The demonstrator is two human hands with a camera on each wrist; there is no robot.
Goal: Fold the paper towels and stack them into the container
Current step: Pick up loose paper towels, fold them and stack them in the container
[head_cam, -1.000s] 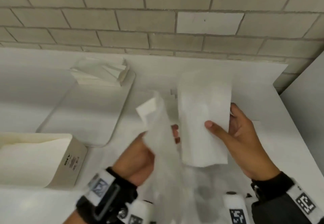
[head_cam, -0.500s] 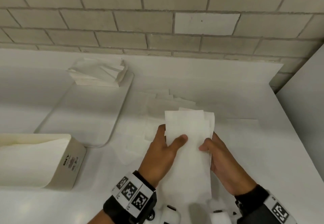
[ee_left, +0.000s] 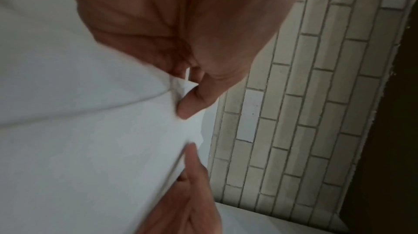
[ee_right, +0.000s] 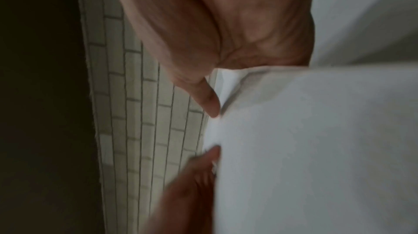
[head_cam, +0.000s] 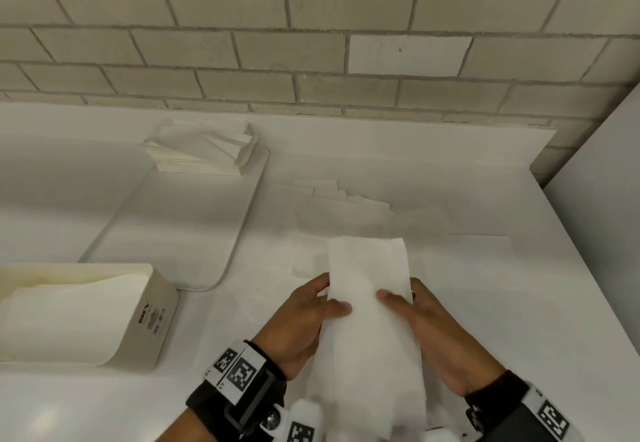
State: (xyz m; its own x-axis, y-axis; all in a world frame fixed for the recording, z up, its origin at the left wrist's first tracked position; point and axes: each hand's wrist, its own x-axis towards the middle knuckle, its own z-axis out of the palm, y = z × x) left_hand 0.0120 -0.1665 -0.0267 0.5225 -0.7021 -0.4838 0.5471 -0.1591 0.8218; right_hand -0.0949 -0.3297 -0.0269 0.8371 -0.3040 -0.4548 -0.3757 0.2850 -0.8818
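A white paper towel [head_cam: 369, 306], folded into a long strip, is held above the white table in front of me. My left hand [head_cam: 311, 317] pinches its left edge, thumb on top and fingers underneath. My right hand [head_cam: 419, 317] pinches the right edge the same way. The left wrist view shows my left thumb [ee_left: 194, 102] pressed on the towel [ee_left: 90, 148]. In the right wrist view my right thumb [ee_right: 208, 100] lies on the towel [ee_right: 316, 148]. The cream container [head_cam: 152, 317] stands at the left with folded towels inside.
A flat white tray [head_cam: 180, 227] lies behind the container, with a stack of folded towels [head_cam: 204, 150] at its far end. Loose unfolded towels [head_cam: 346, 206] lie on the table beyond my hands. A brick wall [head_cam: 311, 43] runs along the back and a white panel [head_cam: 599, 199] stands at the right.
One second ago my hands held the towel open in two flaps, apart. They have brought the flaps together into one strip and lowered it toward me, both thumbs now on top.
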